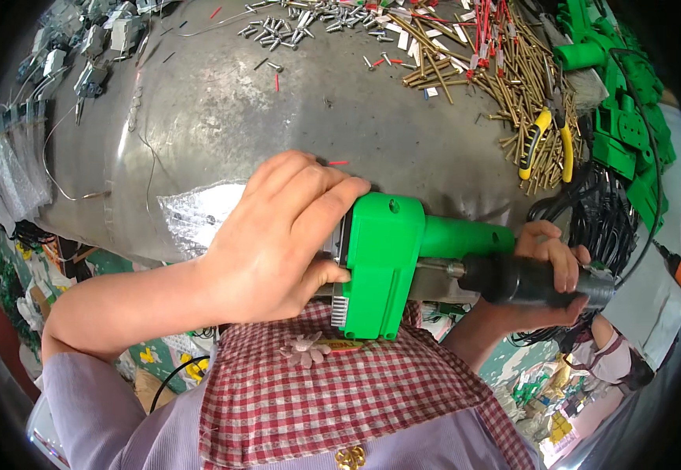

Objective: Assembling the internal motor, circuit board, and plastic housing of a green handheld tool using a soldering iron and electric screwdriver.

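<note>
My left hand [282,235] grips a green plastic housing [380,266] from its left side, fingers over the top corner and thumb lower down. A green tube [466,237] sticks out of the housing to the right. Below that tube, my right hand [556,262] is wrapped round a black electric screwdriver [513,280], held level. Its bit points left and reaches the housing's right side; whether it sits in a screw I cannot tell. The housing is in front of my checked apron [278,392], at the near edge of the grey metal table [215,117].
Loose silver screws [282,27] and long brass-coloured screws [517,102] lie at the back. Yellow-handled pliers [536,145] rest on the brass ones. Green plastic parts [619,133] and coiled black cables [591,204] fill the right side. Grey metal parts [94,47] are heaped at far left.
</note>
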Demonstrator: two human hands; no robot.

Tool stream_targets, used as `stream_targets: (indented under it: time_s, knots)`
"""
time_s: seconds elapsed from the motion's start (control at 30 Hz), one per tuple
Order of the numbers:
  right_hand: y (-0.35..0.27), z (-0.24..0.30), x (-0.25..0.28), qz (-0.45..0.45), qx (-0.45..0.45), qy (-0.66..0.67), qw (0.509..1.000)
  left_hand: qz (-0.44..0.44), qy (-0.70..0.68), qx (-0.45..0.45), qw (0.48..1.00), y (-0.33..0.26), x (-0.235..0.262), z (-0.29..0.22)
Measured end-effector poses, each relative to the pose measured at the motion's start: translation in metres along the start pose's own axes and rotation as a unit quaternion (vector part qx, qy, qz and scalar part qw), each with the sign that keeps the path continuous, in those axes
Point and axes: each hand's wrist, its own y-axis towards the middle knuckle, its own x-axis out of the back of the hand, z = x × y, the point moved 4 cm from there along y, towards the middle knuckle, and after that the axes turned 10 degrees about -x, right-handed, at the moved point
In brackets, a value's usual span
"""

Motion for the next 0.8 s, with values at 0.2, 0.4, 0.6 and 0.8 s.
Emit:
stream_targets:
  time_s: [0.2,0.4,0.6,0.8]
  knots:
    - [-0.006,-0.003,-0.013,-0.147,-0.011,-0.087,0.985,0.029,0.041,-0.001,0.999,-0.004,0.003,-0.004]
    - [0.091,0.172,-0.003,-0.095,-0.041,-0.434,0.895,0.045,0.124,0.035,0.991,-0.016,0.006,-0.011]
    - [0.057,0.081,-0.096,0.102,0.095,-0.917,0.374,-0.009,0.214,-0.029,0.976,-0.002,0.023,-0.034]
    - [0.041,0.032,-0.132,0.304,0.262,-0.846,0.350,-0.232,0.447,-0.165,0.848,0.039,0.088,-0.102]
